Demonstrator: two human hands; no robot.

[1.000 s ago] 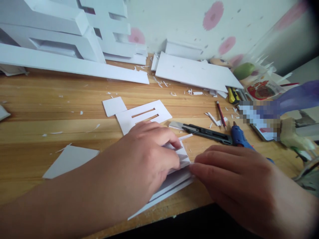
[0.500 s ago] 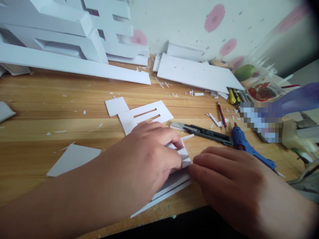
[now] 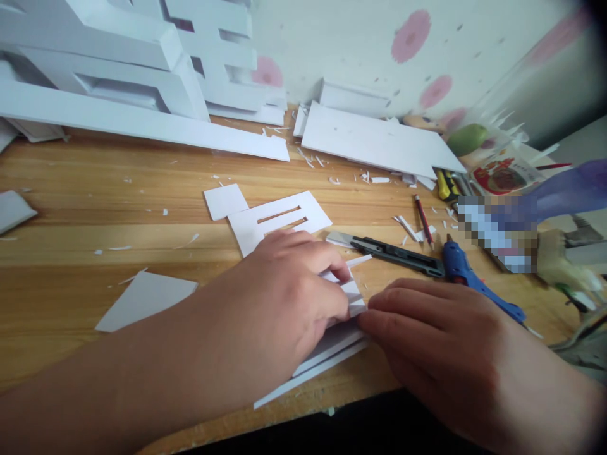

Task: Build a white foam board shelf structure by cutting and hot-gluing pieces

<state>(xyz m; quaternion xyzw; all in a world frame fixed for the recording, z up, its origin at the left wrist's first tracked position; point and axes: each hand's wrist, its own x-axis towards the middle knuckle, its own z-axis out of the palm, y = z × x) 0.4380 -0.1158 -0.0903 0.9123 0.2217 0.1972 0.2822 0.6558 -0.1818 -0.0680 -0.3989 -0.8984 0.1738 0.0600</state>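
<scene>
Near the table's front edge, my left hand point(image 3: 303, 291) is closed over a white foam board piece point(image 3: 332, 344), its thumb and a finger pinching a raised part. My right hand point(image 3: 431, 335) has its fingers pressed together at the right end of the same piece; their tips touch its corner. The palm of my left hand hides much of the piece. Just beyond lies a flat white board with slots point(image 3: 313, 212), with a small white square point(image 3: 225, 201) at its left. A black utility knife point(image 3: 398, 254) with its blade out lies past my fingers.
A blue glue gun point(image 3: 478, 281) and a red pencil point(image 3: 423, 221) lie to the right. White board structures point(image 3: 137, 88) stand at the back left, and a large board point(image 3: 374, 139) lies by the wall. Paper scraps point(image 3: 365, 177) are scattered over the wooden table point(image 3: 118, 208).
The view has shifted very slightly, so things sit a little further right. Both hands keep nearly the same hold on the foam board piece.
</scene>
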